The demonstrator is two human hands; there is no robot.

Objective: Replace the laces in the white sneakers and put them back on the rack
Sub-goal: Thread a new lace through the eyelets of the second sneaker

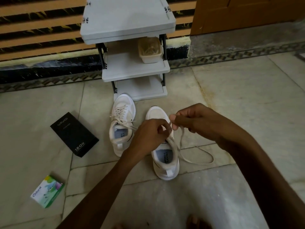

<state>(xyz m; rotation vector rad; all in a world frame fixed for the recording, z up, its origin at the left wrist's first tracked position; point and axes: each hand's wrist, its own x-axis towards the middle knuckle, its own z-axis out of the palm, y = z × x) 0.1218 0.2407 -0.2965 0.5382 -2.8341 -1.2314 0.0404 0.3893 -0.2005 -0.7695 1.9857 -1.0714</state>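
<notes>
Two white sneakers stand on the floor in front of a white rack [135, 68], toes pointing at it. The left sneaker [122, 124] is laced, its lace ends lying loose across the tongue. Over the right sneaker [165, 156] my left hand [148, 134] and my right hand [194, 123] each pinch a cream lace [196, 156] just above the tongue. One long end of that lace trails in a loop on the floor to the right of the shoe. My hands hide the eyelets of the right sneaker.
A black box [74, 134] and a small green and white box [47, 191] lie on the floor to the left. A cream plastic tub [150, 50] sits on the rack's middle shelf. A wooden door [247, 12] stands at the back right. My toes [196, 222] show at the bottom.
</notes>
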